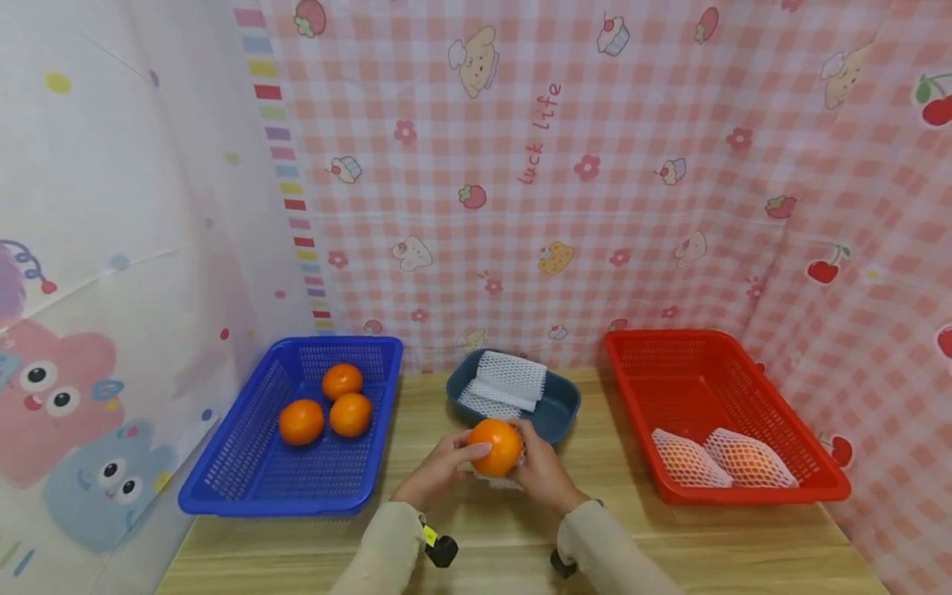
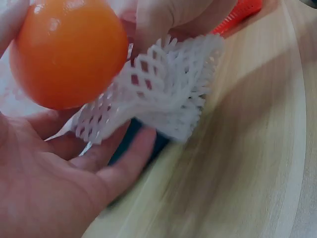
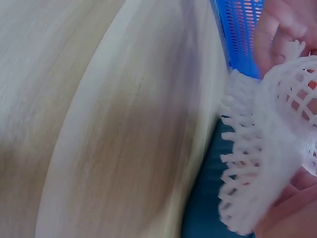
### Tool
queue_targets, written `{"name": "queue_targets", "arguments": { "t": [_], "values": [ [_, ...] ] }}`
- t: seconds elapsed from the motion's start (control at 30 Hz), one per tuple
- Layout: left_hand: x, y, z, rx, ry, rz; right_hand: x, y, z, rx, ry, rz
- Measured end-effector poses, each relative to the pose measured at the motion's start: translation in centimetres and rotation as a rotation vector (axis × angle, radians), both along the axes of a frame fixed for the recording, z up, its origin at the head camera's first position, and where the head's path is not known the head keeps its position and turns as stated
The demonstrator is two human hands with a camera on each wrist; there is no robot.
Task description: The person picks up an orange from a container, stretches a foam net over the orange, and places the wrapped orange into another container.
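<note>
Over the table in front, an orange [image 1: 495, 447] is held between both hands, with a white foam fruit net [image 2: 168, 94] beneath and beside it. My left hand [image 1: 437, 473] grips the orange, its thumb on the fruit's near side and its other fingers under the net. On the other side, my right hand [image 1: 549, 478] holds the net, which bunches up against the orange. The right wrist view shows the net's frayed open edge [image 3: 242, 163] close up; the orange is mostly hidden there.
A blue basket [image 1: 278, 492] at left holds 3 bare oranges [image 1: 301, 422]. A dark teal tray [image 1: 563, 405] with more folded foam nets [image 1: 509, 380] stands behind the hands. At right, a red basket [image 1: 687, 376] contains 2 netted oranges [image 1: 747, 459]. A patterned curtain [image 1: 521, 223] hangs behind.
</note>
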State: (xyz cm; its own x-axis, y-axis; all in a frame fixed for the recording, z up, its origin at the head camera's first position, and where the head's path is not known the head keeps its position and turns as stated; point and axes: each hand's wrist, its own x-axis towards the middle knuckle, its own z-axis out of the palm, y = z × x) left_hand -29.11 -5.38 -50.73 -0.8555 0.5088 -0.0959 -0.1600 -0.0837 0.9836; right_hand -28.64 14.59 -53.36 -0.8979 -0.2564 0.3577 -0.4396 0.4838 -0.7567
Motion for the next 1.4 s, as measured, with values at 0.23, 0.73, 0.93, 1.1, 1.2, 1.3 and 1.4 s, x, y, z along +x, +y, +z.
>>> {"name": "queue_targets", "arguments": {
  "t": [0.23,0.73,0.93,1.1,1.2,1.3,1.4],
  "values": [
    [0.1,-0.3,-0.4,0.092,-0.008,0.005,0.5,0.1,0.1,0.059,-0.028,-0.119],
    [0.4,0.3,-0.5,-0.155,0.07,0.261,1.4,-1.2,1.5,-0.049,0.284,-0.303],
    [0.5,0.7,-0.7,-0.184,0.138,0.374,2.5,-2.3,2.0,-0.124,0.274,-0.189],
    [0.6,0.9,-0.8,-0.074,0.105,0.363,2.8,-2.6,2.0,-0.18,0.15,-0.151],
    [0.6,0.8,-0.9,0.07,0.037,0.296,2.5,-2.2,1.7,-0.265,0.096,-0.157],
    [0.6,0.5,-1.2,0.178,-0.006,0.254,2.1,-1.8,1.4,-0.333,0.08,-0.136],
    [0.5,0.1,-1.3,0.229,0.005,0.216,2.1,-1.6,1.5,-0.338,0.068,-0.122]
  ]
}}
